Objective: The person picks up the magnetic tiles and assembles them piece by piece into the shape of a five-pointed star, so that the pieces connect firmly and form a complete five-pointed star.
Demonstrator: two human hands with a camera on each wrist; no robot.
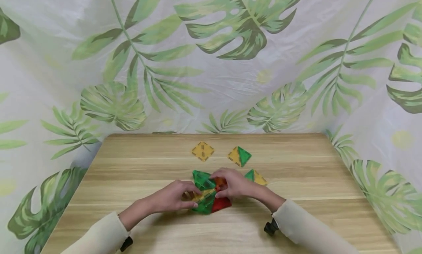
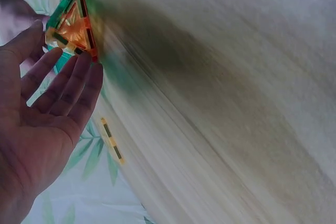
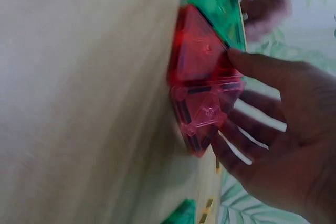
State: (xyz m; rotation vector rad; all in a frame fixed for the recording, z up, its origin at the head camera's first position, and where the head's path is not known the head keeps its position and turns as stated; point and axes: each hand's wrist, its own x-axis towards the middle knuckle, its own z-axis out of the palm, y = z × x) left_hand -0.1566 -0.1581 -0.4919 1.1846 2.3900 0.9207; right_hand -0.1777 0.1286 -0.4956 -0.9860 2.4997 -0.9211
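Translucent triangular magnetic tiles stand joined in a raised, pointed cluster on the table. It has green tiles [image 1: 202, 179], a yellow tile [image 1: 206, 192] and red tiles [image 1: 222, 204]. My left hand [image 1: 173, 196] holds the cluster's left side by the fingertips, thumb near the front green tile. In the left wrist view the same hand [image 2: 52, 114] reaches up to an orange triangle [image 2: 75, 31] framed by green, red and yellow edges. On the right side, my right hand [image 1: 234, 183] pinches the red part; its thumb lies over the red tiles [image 3: 202, 59] in the right wrist view.
Behind the cluster, a pair of yellow triangles [image 1: 203, 151] and a yellow-green pair [image 1: 239, 156] lie flat. Another green-yellow pair [image 1: 259, 177] sits just beyond my right wrist. The wooden table [image 1: 132, 155] meets a leaf-print cloth [image 1: 227, 78] at its back edge.
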